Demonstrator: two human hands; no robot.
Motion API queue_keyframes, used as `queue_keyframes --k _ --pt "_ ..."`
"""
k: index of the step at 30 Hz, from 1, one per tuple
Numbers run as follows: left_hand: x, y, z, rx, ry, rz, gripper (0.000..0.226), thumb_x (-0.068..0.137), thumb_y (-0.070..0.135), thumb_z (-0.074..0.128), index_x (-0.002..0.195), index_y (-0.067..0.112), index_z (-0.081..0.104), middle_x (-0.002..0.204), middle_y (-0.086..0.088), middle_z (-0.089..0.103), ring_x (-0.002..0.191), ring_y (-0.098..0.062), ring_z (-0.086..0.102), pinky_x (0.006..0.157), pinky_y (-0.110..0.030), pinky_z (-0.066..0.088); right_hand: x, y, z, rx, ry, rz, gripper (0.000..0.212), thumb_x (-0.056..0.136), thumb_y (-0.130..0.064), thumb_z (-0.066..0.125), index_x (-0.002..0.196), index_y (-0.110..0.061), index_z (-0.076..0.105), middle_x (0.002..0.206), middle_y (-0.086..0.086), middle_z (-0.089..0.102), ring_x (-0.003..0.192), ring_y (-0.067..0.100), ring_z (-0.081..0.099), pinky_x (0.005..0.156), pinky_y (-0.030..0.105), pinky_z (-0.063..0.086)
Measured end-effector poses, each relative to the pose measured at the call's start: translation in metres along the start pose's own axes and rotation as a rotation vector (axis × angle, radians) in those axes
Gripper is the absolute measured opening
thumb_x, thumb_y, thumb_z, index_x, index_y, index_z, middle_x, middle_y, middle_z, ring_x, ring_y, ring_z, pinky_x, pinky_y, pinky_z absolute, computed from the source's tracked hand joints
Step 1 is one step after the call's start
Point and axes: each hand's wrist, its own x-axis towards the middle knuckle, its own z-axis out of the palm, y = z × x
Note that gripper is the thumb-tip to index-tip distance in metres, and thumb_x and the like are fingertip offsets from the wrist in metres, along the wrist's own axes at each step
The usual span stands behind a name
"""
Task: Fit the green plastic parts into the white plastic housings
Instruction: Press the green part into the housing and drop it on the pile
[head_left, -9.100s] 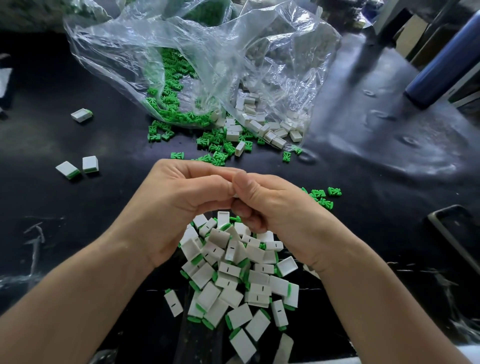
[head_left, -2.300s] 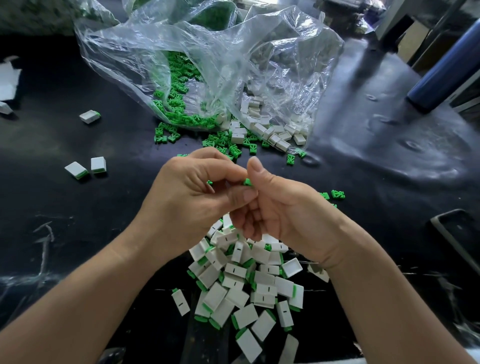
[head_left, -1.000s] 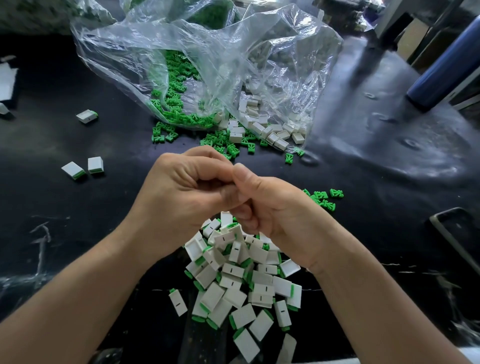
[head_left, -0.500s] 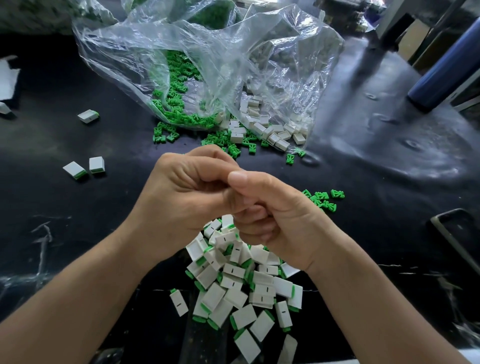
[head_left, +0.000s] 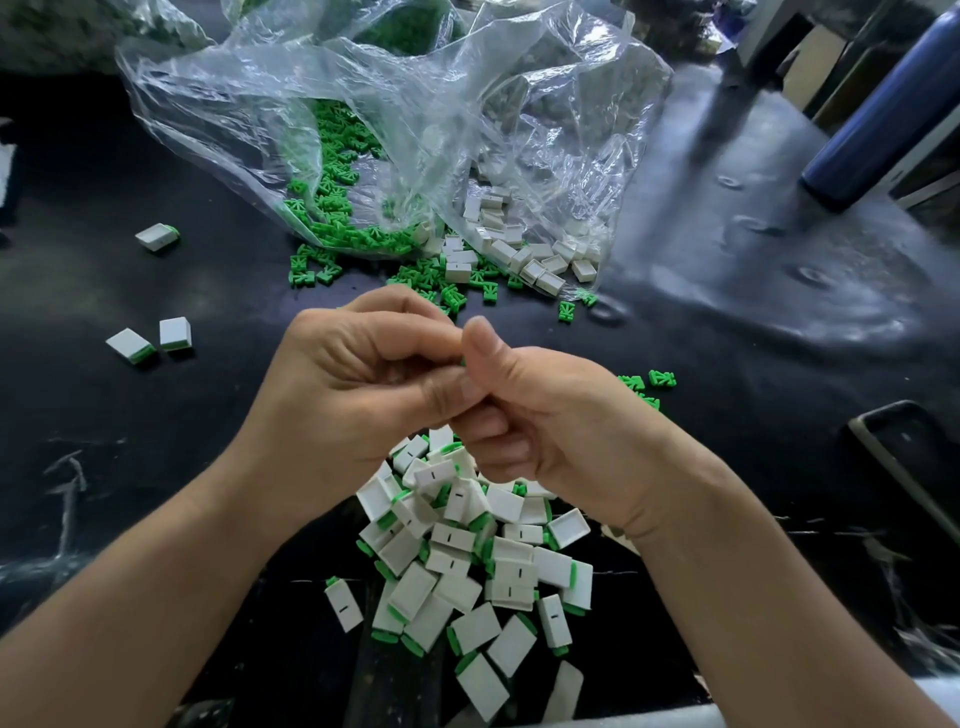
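My left hand (head_left: 353, 374) and my right hand (head_left: 561, 431) meet fingertip to fingertip above the black table (head_left: 130, 467). Both have curled fingers closed on one small piece. Only a sliver of a green part (head_left: 462, 360) shows beside my raised right thumb; the rest is hidden. Under my hands lies a pile of white housings with green parts fitted (head_left: 467, 561). Loose green parts (head_left: 452, 293) and empty white housings (head_left: 519, 254) spill from a clear plastic bag (head_left: 415, 119) farther back.
A few green parts (head_left: 649, 382) lie right of my hands. Two fitted housings (head_left: 150, 338) and another single fitted housing (head_left: 158, 236) sit at the left. A blue cylinder (head_left: 883, 109) stands at the back right, and a dark frame (head_left: 909, 457) lies by the right edge.
My hands have stayed pressed together over the pile. Since half a second ago my right thumb has swung from lying across my left fingers to pointing up.
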Motion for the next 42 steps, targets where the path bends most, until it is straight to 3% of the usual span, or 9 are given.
queue_keyframes --k 3,7,13,20,25,31,35,39,42 --pt "0.0 0.001 -0.004 0.082 -0.059 0.046 0.028 0.061 0.033 0.079 0.084 0.02 0.071 0.077 0.001 0.06 0.073 -0.016 0.06 0.065 -0.032 0.056 -0.002 -0.001 0.002 0.004 0.017 -0.021 0.043 0.073 -0.046 0.042 0.079 -0.005 0.051 0.055 -0.008 0.026 0.047 0.004 0.02 0.046 0.018 0.014" --pt "0.0 0.001 -0.005 0.121 -0.075 0.059 0.034 0.066 0.049 0.072 0.087 0.022 0.07 0.079 -0.001 0.06 0.075 -0.019 0.061 0.066 -0.035 0.055 0.0 -0.001 0.001 -0.011 0.027 0.0 0.066 0.076 -0.044 0.044 0.101 0.017 0.05 0.052 -0.011 0.027 0.047 0.005 0.019 0.045 0.017 0.016" --pt "0.001 0.001 0.001 -0.051 0.015 -0.047 0.023 0.059 0.015 0.079 0.079 0.008 0.071 0.073 -0.002 0.06 0.059 -0.018 0.065 0.056 -0.025 0.055 0.002 0.001 0.0 0.008 0.057 0.017 0.046 0.082 -0.052 0.043 0.098 -0.012 0.06 0.054 -0.007 0.035 0.05 0.005 0.028 0.046 0.017 0.022" --pt "0.003 0.002 0.001 -0.113 0.012 -0.196 0.018 0.058 0.01 0.075 0.076 0.003 0.073 0.07 -0.006 0.066 0.053 -0.024 0.065 0.054 -0.022 0.052 0.005 0.001 -0.004 0.009 0.073 0.043 0.08 0.072 -0.048 0.042 0.119 0.017 0.043 0.059 -0.002 0.041 0.056 0.01 0.032 0.049 0.018 0.027" --pt "0.003 0.003 -0.001 -0.112 -0.002 -0.264 0.02 0.059 0.003 0.076 0.079 0.006 0.074 0.071 -0.006 0.068 0.057 -0.024 0.066 0.057 -0.023 0.052 0.005 0.003 -0.007 0.041 0.081 0.046 0.068 0.073 -0.05 0.041 0.113 0.004 0.051 0.062 -0.001 0.043 0.056 0.011 0.035 0.048 0.018 0.029" --pt "0.004 0.006 0.0 -0.072 0.042 -0.321 0.021 0.066 0.011 0.06 0.081 0.012 0.075 0.072 -0.015 0.069 0.067 -0.031 0.062 0.075 -0.05 0.045 0.005 0.002 -0.007 -0.008 0.104 0.058 0.047 0.081 -0.052 0.043 0.088 -0.008 0.059 0.091 0.011 0.043 0.058 0.01 0.035 0.048 0.017 0.029" --pt "0.004 0.01 0.0 -0.064 0.038 -0.347 0.02 0.067 0.01 0.058 0.077 0.01 0.075 0.077 -0.028 0.066 0.07 -0.036 0.057 0.077 -0.062 0.041 0.005 0.004 -0.007 -0.025 0.122 0.052 0.046 0.078 -0.049 0.042 0.088 -0.007 0.057 0.079 0.01 0.043 0.056 0.011 0.036 0.046 0.016 0.028" --pt "0.005 0.009 0.0 -0.061 0.031 -0.347 0.019 0.065 0.01 0.058 0.076 0.006 0.074 0.081 -0.038 0.059 0.071 -0.039 0.054 0.074 -0.056 0.045 0.003 0.004 -0.007 -0.1 0.133 0.012 0.047 0.084 -0.052 0.048 0.087 -0.007 0.062 0.086 0.012 0.045 0.059 0.011 0.038 0.048 0.018 0.029" --pt "0.005 0.006 -0.001 -0.115 -0.002 -0.363 0.021 0.063 0.007 0.057 0.075 0.008 0.075 0.075 -0.028 0.066 0.067 -0.032 0.061 0.067 -0.033 0.054 0.001 0.003 -0.008 -0.167 0.129 0.009 0.055 0.077 -0.048 0.042 0.095 0.0 0.061 0.085 0.012 0.047 0.059 0.01 0.04 0.051 0.02 0.031"
